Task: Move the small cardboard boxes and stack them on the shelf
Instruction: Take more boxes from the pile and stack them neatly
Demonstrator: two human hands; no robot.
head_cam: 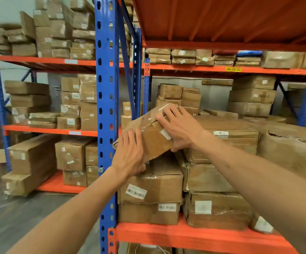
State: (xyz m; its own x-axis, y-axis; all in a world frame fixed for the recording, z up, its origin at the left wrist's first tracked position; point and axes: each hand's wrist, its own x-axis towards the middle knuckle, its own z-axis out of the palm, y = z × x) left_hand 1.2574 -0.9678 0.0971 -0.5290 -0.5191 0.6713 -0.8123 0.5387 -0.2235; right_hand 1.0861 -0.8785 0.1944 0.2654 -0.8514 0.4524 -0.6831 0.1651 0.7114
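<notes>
A small taped cardboard box (151, 132) is tilted, its near end resting on a stack of boxes (152, 182) on the orange shelf (185, 233). My left hand (129, 154) grips the box's near left end with its fingers spread over the top. My right hand (177, 125) lies over the box's far right side, fingers across the taped seam. Both arms reach in from below.
A blue upright post (106, 99) stands just left of the box. Larger boxes (227, 136) fill the shelf to the right. More stacked boxes (177, 96) sit behind. The orange deck (221, 19) hangs overhead. A neighbouring rack (47, 131) on the left holds several boxes.
</notes>
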